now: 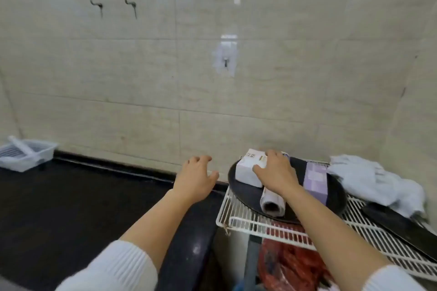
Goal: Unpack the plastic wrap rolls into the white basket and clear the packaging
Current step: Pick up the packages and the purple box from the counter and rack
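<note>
Sleeves: white ribbed cuffs at the near edge, pushed back so both forearms are bare.
Red bag (290,264): crumpled plastic under the wire rack's near edge; contents cannot be told.
Wire rack (238,210): white grid shelf butted against the right end of the dark countertop (71,201); it carries the tray and cloth.
Black tray (246,190): round, on the rack's left part; holds a loose roll, a white box and a lilac box.
Loose roll (272,203): lies on the tray's near rim, open core facing the camera, apparently already out of any packaging.
Right hand (276,173): palm down on the white box (248,170), fingers spread and curled over its top and side, likely gripping to lift it for unpacking.
Lilac box (315,179): on the tray's right side, just beside the right wrist, untouched.
Left hand (196,178): open, fingers loosely spread, holds nothing; hovers over the countertop's right end, probably ready to help.
Crumpled cloth (376,179): white, at the rack's far right corner.
White basket (26,155): at the countertop's far left corner against the tiled wall, well apart from the tray; one pale roll-like item leans inside.
</note>
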`<state>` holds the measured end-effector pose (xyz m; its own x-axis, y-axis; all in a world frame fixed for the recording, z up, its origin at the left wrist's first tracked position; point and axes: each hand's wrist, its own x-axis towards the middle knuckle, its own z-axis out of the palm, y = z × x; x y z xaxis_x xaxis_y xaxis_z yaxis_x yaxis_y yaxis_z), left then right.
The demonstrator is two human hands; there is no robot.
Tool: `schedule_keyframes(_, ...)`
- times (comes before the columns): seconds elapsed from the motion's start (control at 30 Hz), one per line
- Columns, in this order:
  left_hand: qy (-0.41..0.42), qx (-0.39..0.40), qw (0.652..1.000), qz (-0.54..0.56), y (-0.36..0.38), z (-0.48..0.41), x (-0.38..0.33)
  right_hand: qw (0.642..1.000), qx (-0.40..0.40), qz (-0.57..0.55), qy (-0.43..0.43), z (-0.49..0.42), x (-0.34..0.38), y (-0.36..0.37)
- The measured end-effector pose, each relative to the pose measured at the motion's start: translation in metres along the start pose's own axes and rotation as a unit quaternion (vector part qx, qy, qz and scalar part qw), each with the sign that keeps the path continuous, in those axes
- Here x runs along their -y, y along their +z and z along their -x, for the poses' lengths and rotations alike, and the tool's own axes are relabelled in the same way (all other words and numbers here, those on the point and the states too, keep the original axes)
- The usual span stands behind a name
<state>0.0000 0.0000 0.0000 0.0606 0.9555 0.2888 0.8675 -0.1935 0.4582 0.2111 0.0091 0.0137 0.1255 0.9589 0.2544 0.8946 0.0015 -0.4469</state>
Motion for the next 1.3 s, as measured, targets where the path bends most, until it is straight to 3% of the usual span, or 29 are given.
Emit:
schedule_keyframes(0.2, 0.065, 0.108, 0.99, 0.06, 0.061, -0.066, -0.023, 0.99, 0.063, 0.037, 0.121, -0.042, -0.046, 0.017)
schedule_keyframes(0.37, 0.094, 0.119, 0.986, 0.07, 0.096, -0.101, -0.037, 0.981, 0.107, 0.075, 0.141, -0.048, -0.051, 0.036)
schedule_keyframes(0.6, 0.036, 0.177, 0.982, 0.049, 0.121, -0.13, -0.062, 0.977, 0.1, 0.067, 0.176, -0.044, -0.054, 0.042)
schedule_keyframes(0.7, 0.014, 0.162, 0.985, 0.061, 0.129, -0.134, -0.064, 0.974, 0.107, 0.019, 0.198, -0.044, -0.062, 0.036)
schedule_keyframes(0.83, -0.003, 0.148, 0.983, 0.109, 0.126, -0.14, -0.056, 0.949, 0.1, -0.145, 0.26, -0.045, -0.065, 0.024)
schedule_keyframes(0.97, -0.091, 0.137, 0.944, 0.287, 0.1, -0.145, -0.032, 0.916, 0.031, -0.291, 0.275, -0.052, -0.044, 0.005)
schedule_keyframes(1.13, -0.146, 0.084, 0.899, 0.405, 0.048, -0.137, 0.033, 0.913, 0.045, -0.359, 0.189, -0.06, 0.024, 0.014)
schedule_keyframes(1.3, -0.168, 0.011, 0.916, 0.365, 0.002, -0.128, 0.125, 0.914, 0.102, -0.37, 0.128, -0.073, 0.112, 0.07)
